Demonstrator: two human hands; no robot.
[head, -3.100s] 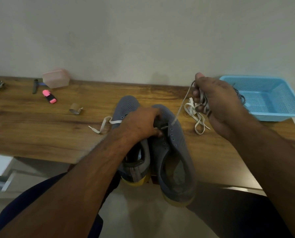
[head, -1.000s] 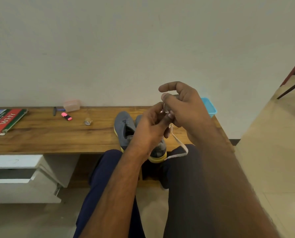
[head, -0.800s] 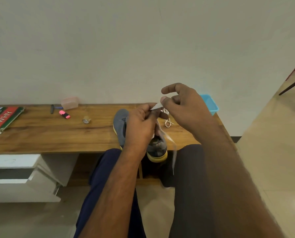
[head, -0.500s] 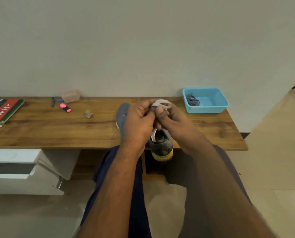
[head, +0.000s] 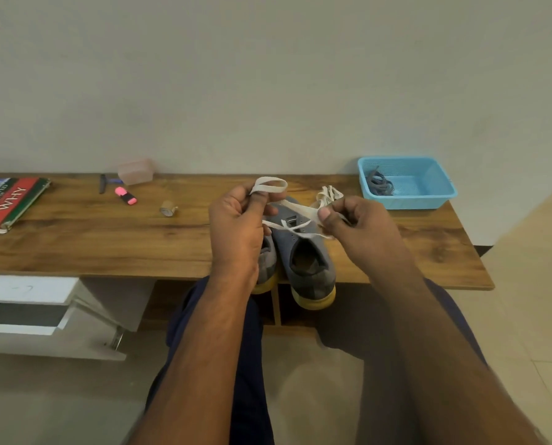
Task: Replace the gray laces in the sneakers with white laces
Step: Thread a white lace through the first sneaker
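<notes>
1. A blue plastic basket [head: 428, 200] with mesh walls stands at the far right of the wooden desk [head: 75, 239], against the wall. A bundle of gray laces [head: 379, 184] lies in its left part; the rest of its floor is bare.
2. A translucent pink box [head: 135, 171] sits at the back of the desk near the wall; what it holds cannot be told.
3. A white drawer [head: 27, 303] below the desk's left end hangs open; its inside is not legible from here.
4. A red and green book [head: 9, 200] lies at the desk's left edge, with "WHY" in white letters on its cover; the smaller print beside it is too blurred to read.
5. Two gray sneakers [head: 306, 258] with yellow soles stand side by side at the desk's near edge, heels toward the person.
6. The left hand [head: 236, 226] has its fingers curled, pinching a loop of white lace [head: 295, 208] that rises above its fingertips; this hand covers much of the left shoe.
7. The right hand [head: 355, 226] pinches the same lace between thumb and fingers above the right shoe, the lace running taut between the two hands.
8. A second bundle of white lace [head: 329, 194] lies on the desk just beyond the right hand.
9. A pink highlighter [head: 125, 195], a dark pen [head: 102, 183] and a small tape roll [head: 168, 209] lie apart on the desk's left half.
</notes>
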